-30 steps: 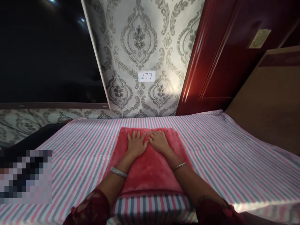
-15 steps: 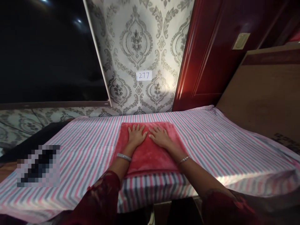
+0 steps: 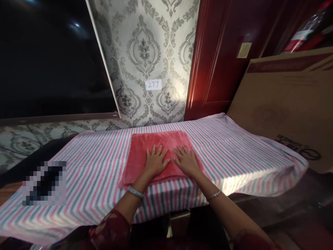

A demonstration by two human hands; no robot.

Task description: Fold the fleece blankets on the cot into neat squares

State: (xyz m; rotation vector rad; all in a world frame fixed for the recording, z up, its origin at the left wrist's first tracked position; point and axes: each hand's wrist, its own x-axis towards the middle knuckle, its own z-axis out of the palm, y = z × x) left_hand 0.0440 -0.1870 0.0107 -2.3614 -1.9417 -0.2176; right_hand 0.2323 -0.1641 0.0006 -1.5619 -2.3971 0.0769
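A red plush cloth (image 3: 142, 146), folded into a flat rectangle, lies on the striped tablecloth (image 3: 99, 166) near the front edge of the table. My left hand (image 3: 155, 162) rests palm down on it, left of the middle, fingers spread. Beside it, my right hand (image 3: 187, 161) also lies flat on the plush cloth with its fingers apart. Neither hand grips anything. The two thumbs point toward each other with a small gap of red cloth between them.
A large dark screen (image 3: 52, 62) hangs at the left. On the patterned wall is a paper label (image 3: 153, 84) reading 277. A cardboard box (image 3: 283, 100) stands at the right beside a dark red door (image 3: 221, 52). A pixelated patch covers something at the table's left.
Both hands have slid over the plush cloth toward its near edge, staying flat with fingers spread. The camera view has turned slightly to the right.
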